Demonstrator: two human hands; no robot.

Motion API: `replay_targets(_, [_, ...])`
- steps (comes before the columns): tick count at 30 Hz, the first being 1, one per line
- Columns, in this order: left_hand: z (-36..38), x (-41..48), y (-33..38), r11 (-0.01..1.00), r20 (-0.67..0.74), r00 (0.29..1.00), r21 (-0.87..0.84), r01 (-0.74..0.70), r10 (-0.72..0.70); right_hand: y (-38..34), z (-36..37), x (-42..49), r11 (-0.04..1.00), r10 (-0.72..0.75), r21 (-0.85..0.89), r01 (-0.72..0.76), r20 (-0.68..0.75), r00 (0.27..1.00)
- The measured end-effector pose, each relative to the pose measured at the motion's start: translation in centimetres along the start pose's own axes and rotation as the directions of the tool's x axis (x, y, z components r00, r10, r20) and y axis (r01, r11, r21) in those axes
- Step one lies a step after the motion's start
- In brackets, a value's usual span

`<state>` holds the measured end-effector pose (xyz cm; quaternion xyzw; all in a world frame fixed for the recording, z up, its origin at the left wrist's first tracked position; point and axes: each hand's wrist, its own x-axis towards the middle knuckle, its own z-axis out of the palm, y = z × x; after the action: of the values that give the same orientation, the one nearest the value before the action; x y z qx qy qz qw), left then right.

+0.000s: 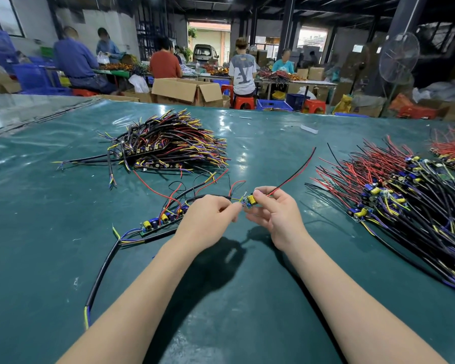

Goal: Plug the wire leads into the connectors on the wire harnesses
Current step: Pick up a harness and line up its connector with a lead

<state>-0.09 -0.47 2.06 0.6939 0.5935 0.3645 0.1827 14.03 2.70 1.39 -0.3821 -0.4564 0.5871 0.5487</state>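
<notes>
Left grip (208, 222) and right grip (276, 219) close together, both in pinches.

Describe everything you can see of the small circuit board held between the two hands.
The small circuit board is a blue module carrying a yellow block component; finer parts are too small to tell. The right hand pinches it, holding it above the green mat. A red and black wire pair runs from it up and to the right. At its left edge the left hand pinches thin wire leads from a black cable; whether they are seated cannot be told.
</notes>
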Motion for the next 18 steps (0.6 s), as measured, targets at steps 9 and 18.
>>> replay_targets(9, [-0.19, -0.11, -0.08, 0.861, 0.167, 0.985, -0.492, 0.126, -0.049, -0.18, -0.13, -0.02, 0.994, -0.034, 0.106, 0.033, 0.006, 0.999])
replay_targets(18, [-0.14, 0.11, -0.61, 0.725, 0.272, 0.951, -0.624, 0.291, -0.148, -0.08, -0.17, 0.17, 0.992, -0.059, 0.116, 0.054, 0.035, 0.998])
